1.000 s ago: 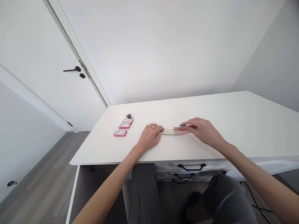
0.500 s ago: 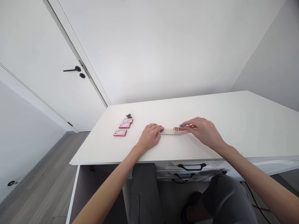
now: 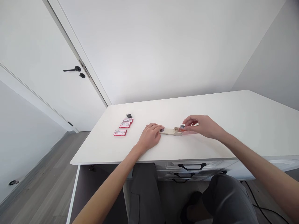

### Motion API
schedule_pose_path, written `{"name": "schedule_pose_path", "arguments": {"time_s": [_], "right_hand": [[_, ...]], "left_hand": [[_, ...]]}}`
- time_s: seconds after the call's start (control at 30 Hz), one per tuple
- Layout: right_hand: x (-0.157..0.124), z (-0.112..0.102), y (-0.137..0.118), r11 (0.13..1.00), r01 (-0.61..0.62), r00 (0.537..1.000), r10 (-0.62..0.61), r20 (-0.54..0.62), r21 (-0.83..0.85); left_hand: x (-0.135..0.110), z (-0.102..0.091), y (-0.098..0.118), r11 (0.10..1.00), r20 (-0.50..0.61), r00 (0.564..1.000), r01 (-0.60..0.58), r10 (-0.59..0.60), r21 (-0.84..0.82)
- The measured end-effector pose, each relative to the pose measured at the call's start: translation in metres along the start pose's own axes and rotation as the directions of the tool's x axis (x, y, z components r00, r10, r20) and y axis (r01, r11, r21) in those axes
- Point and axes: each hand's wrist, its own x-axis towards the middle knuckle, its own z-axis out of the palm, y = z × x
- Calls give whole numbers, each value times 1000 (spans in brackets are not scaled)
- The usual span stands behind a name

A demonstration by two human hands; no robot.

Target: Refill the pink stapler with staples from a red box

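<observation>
Cream plastic in the middle of it all: the long, narrow case lies flat on the white tabletop, and the left hand has its far-left end, fingers curled over beside the black-and-white printed patch. No change on that side from half a second ago, same spot, same hold. Over to the right hand, and that's where the movement is! It has lifted slightly, the index finger arching up, so a clear gap now shows between finger and thumb where they were nearly together before. Less of the orange-red piece shows under the fingers, only a bit at the case's right end, while the small greyish piece comes plainer into view right by the fingertips. Pinched or merely touched? Can't tell from here. The pale pink part runs out beneath the thumb, next to the case's open compartment. Away to the left, all holding position: three red-and-white boxes in a staggered line, small dark items just behind the farthest one, exactly as they were.
</observation>
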Motion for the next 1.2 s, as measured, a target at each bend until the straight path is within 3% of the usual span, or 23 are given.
{"name": "schedule_pose_path", "arguments": {"time_s": [0.13,0.2,0.43,0.6,0.8,1.2], "right_hand": [[12,-15,-6,995,-82,986,73,148,59],[14,-22,-8,987,-122,981,103,165,108],[8,-30,-11,930,-190,982,175,76,315],[1,-29,-12,919,-242,970,237,53,312],[-2,-23,-11,924,-183,982,185,27,335],[-14,-25,-21,933,-260,965,263,22,250]], "left_hand": [[0,-1,0,1000,4,1000,2,-2,1],[0,0,0,1000,7,1000,2,-2,-1],[-1,3,-4,1000,8,1000,1,-1,-1],[-1,2,-3,1000,10,1000,0,0,-1],[0,1,-1,1000,10,1000,4,-4,-10],[0,2,-1,1000,3,1000,5,-5,-5]]}}
